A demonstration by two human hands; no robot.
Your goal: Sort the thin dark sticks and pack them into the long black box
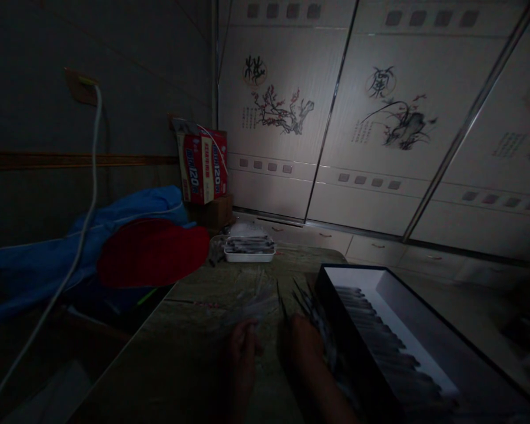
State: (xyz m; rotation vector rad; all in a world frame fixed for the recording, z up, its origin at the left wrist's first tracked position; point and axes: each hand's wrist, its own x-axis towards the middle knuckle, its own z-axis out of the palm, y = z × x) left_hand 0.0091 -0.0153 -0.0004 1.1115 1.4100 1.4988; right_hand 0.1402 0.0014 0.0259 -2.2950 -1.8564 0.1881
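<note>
My left hand (pixel 244 347) is closed in a pinch, with thumb and fingers pressed together at the edge of a clear plastic sleeve (pixel 252 308). The sleeve looks thin and blurred in the dim light. Close by on the right, my right hand (pixel 307 340) is curled over thin dark sticks (pixel 302 296), with the fingers mostly hidden from above. One slim dark stick (pixel 281 300) points up just left of this hand. Clear wrapping with dark sticks lies along its right side. A long dark box (pixel 382 359) with a white inside stands to the right, holding a row of dark, plastic-wrapped bundles (pixel 375 330).
On the table (pixel 194 347), a white tray (pixel 249 257) of dark sticks stands at the far edge. Red cloth (pixel 154 253) and blue cloth (pixel 128 206) lie left. A white cable (pixel 92 171) hangs from the wall. Behind are a red carton (pixel 203 168) and sliding doors (pixel 282 70).
</note>
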